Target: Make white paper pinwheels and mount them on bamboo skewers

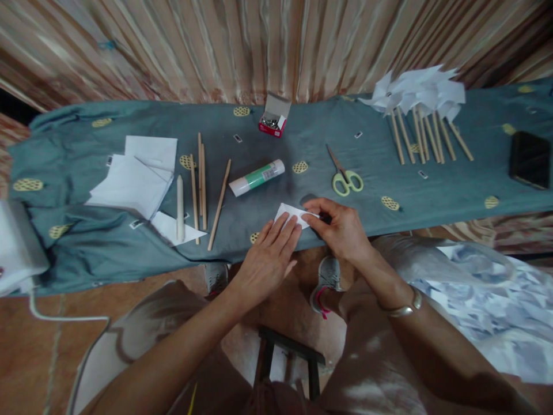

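Note:
A small folded piece of white paper [281, 210] lies at the front edge of the cloth-covered table. My left hand [270, 253] rests flat on it, fingers stretched out and pressing it down. At the paper's right end, my right hand [339, 225] pinches a corner between thumb and index finger. Just beyond the hands are a glue stick [257, 177] with a green and white label and scissors [347, 180] with light green handles. The paper's middle is partly hidden under my left fingers.
White paper sheets [138, 184], a white stick [180, 207] and several wooden sticks [219, 204] lie left. A red box of metal pins [273, 118] stands at the back. Paper pinwheels [423, 92] and a phone [530, 159] are right. A plastic bag [488, 300] sits beside my leg.

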The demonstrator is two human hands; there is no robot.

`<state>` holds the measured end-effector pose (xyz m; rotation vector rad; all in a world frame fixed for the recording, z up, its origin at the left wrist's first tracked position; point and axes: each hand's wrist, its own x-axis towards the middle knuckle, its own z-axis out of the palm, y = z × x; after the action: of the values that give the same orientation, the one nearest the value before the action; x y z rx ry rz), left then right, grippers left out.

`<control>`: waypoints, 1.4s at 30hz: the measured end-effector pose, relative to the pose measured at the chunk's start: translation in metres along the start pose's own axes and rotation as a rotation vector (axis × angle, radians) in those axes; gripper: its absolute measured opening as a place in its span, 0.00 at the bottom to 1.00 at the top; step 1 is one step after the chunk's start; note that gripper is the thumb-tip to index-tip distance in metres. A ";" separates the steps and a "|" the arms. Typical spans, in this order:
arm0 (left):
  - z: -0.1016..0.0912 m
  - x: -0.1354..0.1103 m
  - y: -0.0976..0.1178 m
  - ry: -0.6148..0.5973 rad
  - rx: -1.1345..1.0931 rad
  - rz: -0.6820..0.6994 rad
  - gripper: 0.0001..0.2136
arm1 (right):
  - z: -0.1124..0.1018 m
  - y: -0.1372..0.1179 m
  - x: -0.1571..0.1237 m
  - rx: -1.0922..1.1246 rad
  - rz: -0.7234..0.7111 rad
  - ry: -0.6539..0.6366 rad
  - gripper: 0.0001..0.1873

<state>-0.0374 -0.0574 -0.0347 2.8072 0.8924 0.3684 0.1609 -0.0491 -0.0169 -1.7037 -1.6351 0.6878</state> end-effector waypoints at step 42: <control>-0.014 -0.031 -0.014 -0.105 0.162 -0.079 0.26 | 0.002 0.026 -0.017 -0.193 -0.191 0.123 0.15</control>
<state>-0.0730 -0.0632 -0.0305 2.8931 1.0493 0.1423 0.1749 -0.0659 -0.0392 -1.6574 -1.7947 0.3364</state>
